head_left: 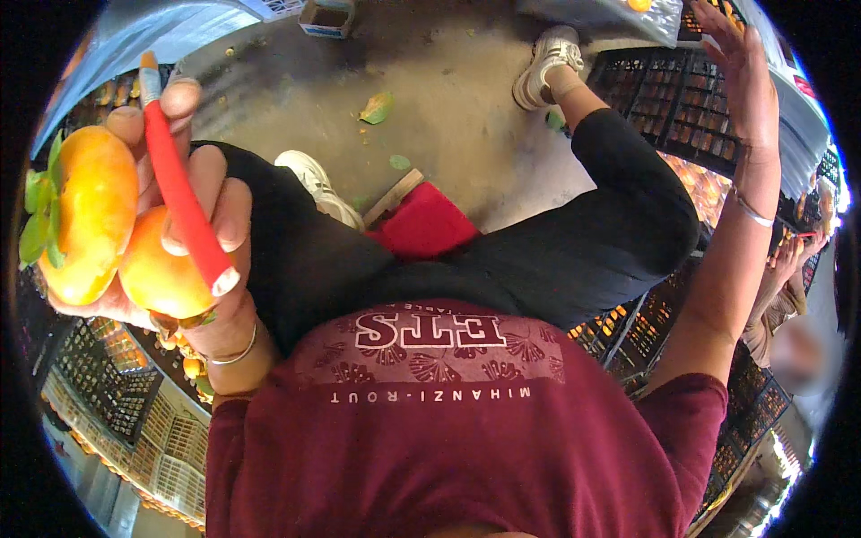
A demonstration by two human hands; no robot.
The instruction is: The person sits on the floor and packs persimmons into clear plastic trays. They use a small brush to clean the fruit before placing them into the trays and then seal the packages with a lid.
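My left hand [208,195] is raised at the left, its fingers closed around two orange-yellow persimmons and a flat brush [178,181] with a red handle, a silvery ferrule and an orange tip. The outer persimmon [97,208] shows green calyx leaves on its left side. Beside it, the second persimmon [161,265] lies partly behind the handle, its calyx turned downward. Out at the upper right, my right hand [740,81] has its fingers extended, with nothing visible in it, above a black plastic crate [659,101].
Crates [114,376] with orange fruit stand at lower left. Plastic sheeting [195,30] hangs over the upper left edge. Between my legs is a red object [430,222] beside a wooden piece [393,198]. Leaves [377,107] lie on the floor. Another person's hands [790,255] are at far right.
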